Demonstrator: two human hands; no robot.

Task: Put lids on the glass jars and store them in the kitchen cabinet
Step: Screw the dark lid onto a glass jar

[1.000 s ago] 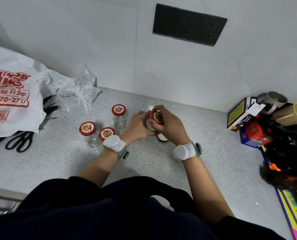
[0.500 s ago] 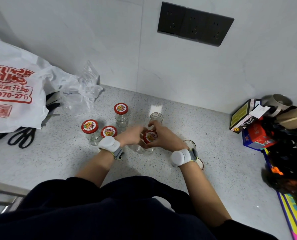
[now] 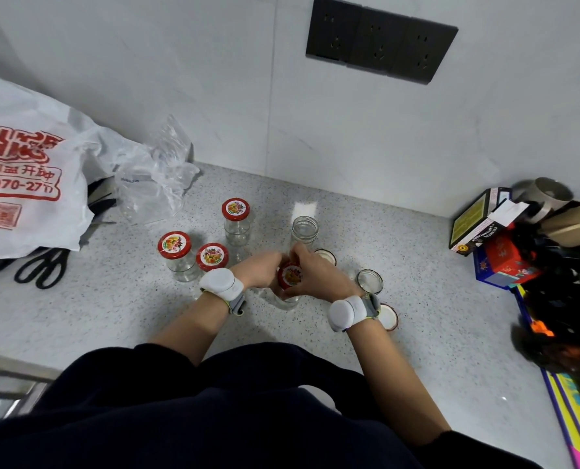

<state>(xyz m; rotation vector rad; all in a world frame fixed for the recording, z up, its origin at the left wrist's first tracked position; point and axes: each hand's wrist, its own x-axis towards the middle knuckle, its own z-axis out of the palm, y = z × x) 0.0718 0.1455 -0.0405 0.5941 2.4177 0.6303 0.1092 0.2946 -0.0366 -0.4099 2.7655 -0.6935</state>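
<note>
While the right hand (image 3: pixel 319 277) curls round the red lid (image 3: pixel 290 275) atop a glass jar (image 3: pixel 283 301) mid-counter, the left hand (image 3: pixel 261 270) grips the jar's side. Three capped jars (image 3: pixel 174 247) crowd just left, two open jars (image 3: pixel 304 228) behind and right; speckled countertop (image 3: pixel 112 316) stretches toward the near edge.

We have open surface (image 3: pixel 112 316) toward the front left. Three lidded jars (image 3: pixel 211 257) crowd the left side, open jars (image 3: pixel 304 228) and loose lids (image 3: pixel 388 316) hem the right, and clutter (image 3: pixel 505 258) lies beyond.
</note>
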